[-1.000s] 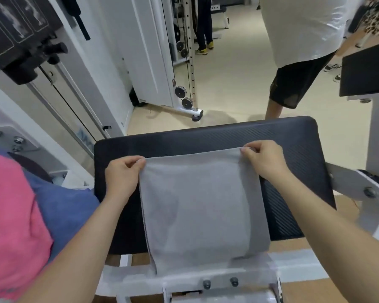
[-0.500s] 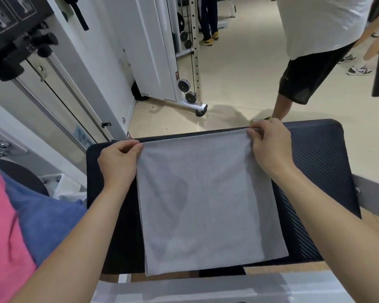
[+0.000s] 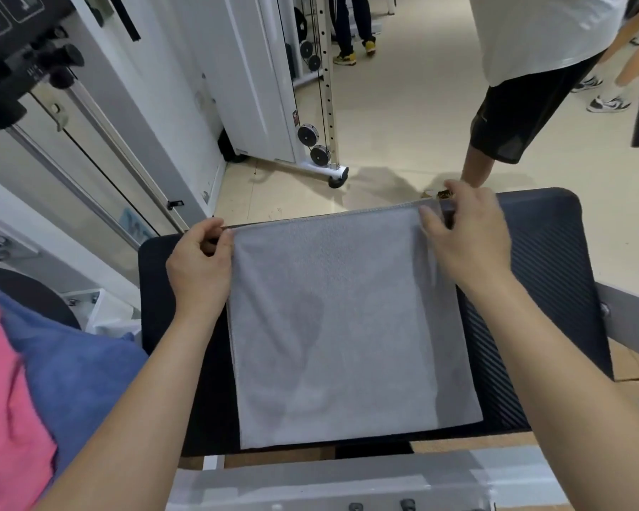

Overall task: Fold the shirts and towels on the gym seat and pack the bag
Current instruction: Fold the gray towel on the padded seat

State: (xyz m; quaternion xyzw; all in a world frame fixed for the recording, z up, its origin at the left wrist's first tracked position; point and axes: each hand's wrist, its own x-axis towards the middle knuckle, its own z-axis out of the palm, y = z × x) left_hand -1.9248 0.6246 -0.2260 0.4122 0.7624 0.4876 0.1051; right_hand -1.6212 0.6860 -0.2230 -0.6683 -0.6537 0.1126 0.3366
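Note:
A grey towel (image 3: 347,326) lies flat on the black padded gym seat (image 3: 539,274), its far edge at the seat's far rim. My left hand (image 3: 200,267) pinches the towel's far left corner. My right hand (image 3: 465,237) pinches the far right corner, thumb on top of the cloth. A blue cloth (image 3: 78,370) and a pink cloth (image 3: 8,418) lie piled at the lower left, beside the seat. No bag shows in this view.
White machine frame (image 3: 366,481) runs below the seat's near edge. A cable machine with pulleys (image 3: 318,149) stands beyond on the left. A person in a white shirt and black shorts (image 3: 513,105) stands just past the seat's far right corner.
Both hands have carried the towel's far edge away from me, up to the seat's far rim. The towel's near end, which hung over the front edge, now lies on the seat.

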